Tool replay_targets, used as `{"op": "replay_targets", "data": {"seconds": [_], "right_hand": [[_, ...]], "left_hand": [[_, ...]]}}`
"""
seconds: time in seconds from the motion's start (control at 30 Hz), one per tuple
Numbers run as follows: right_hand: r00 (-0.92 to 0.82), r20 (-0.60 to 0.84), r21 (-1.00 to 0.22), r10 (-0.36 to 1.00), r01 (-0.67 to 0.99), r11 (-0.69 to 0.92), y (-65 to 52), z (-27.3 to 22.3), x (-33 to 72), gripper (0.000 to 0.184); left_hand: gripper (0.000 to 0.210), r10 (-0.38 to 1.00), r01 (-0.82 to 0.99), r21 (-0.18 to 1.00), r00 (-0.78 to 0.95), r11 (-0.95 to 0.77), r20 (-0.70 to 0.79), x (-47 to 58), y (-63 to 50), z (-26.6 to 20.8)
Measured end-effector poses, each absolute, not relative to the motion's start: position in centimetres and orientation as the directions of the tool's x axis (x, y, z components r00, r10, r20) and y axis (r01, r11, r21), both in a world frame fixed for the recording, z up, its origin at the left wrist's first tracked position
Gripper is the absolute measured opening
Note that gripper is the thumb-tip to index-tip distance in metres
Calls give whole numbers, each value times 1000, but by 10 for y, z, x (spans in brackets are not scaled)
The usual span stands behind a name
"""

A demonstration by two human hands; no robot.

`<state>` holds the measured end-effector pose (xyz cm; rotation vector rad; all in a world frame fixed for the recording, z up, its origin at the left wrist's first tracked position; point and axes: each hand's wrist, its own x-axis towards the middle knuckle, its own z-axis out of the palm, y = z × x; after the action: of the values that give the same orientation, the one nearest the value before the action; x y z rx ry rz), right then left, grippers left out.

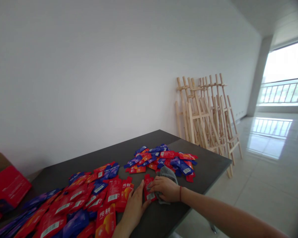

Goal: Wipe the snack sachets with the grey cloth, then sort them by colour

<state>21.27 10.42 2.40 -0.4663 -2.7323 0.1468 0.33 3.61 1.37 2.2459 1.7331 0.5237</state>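
Observation:
My right hand (167,188) is closed on a grey cloth (169,172) and presses it against a red pouch (150,195) that lies flat on the dark table. Part of this pouch is hidden under the fingers and cloth. Along its left edge lies my left hand (136,206), fingers stretched out and the thumb near the pouch's lower end. Just left of that hand are red pouches with orange fruit prints (127,191). Beyond the cloth spreads a pile of red and blue pouches (161,158).
A larger heap of red and blue pouches (76,198) covers the table's left side. Behind it stands a red box (10,186). Several wooden easels (203,115) lean by the white wall, past the table's (213,165) right corner. A tiled floor extends right.

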Motion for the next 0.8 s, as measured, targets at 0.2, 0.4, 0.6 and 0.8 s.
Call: {"op": "replay_targets", "data": {"seconds": [0.2, 0.4, 0.6, 0.8], "right_hand": [[-901, 345, -214, 263, 198, 957, 90, 22, 235, 42], [-700, 430, -274, 571, 502, 821, 87, 19, 236, 36], [-646, 398, -276, 652, 593, 756, 88, 18, 227, 35], [-649, 419, -302, 635, 560, 772, 88, 18, 230, 37]], "left_hand": [[70, 960, 891, 363, 228, -272, 161, 5, 32, 15], [69, 965, 938, 246, 212, -245, 152, 23, 27, 34], [59, 951, 952, 11, 306, -307, 44, 42, 36, 60], [55, 962, 963, 10, 268, -269, 54, 54, 49, 64]]}}
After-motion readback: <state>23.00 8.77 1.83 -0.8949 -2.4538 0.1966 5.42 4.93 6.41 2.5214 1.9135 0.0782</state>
